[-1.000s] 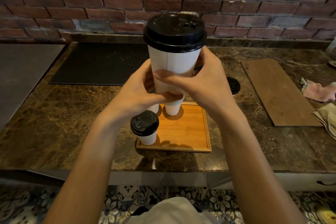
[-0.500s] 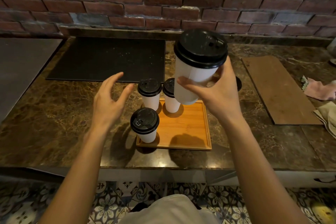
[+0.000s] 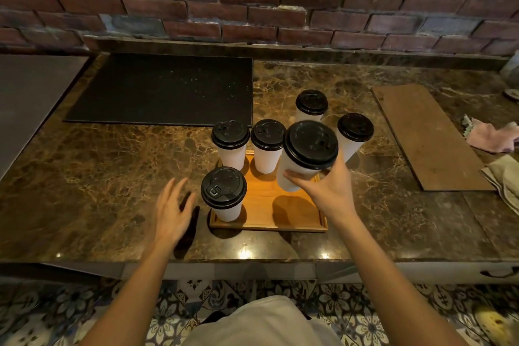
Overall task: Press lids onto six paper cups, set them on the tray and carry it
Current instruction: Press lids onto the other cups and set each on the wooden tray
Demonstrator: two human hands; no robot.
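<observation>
Brown marbled counter (image 3: 112, 177) held a square wooden tray (image 3: 266, 213); the right hand (image 3: 328, 191) grasped a black-lidded white paper cup (image 3: 306, 154), tilted above the tray's two o'clock; the left hand (image 3: 171, 213) hovered released at nine o'clock.

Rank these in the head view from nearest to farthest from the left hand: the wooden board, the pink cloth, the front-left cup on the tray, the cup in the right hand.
1. Front-left cup, just right of the left hand, on the tray.
2. Held cup, in the right hand over the tray.
3. Wooden board, right side of the counter.
4. Pink cloth, far right.
</observation>
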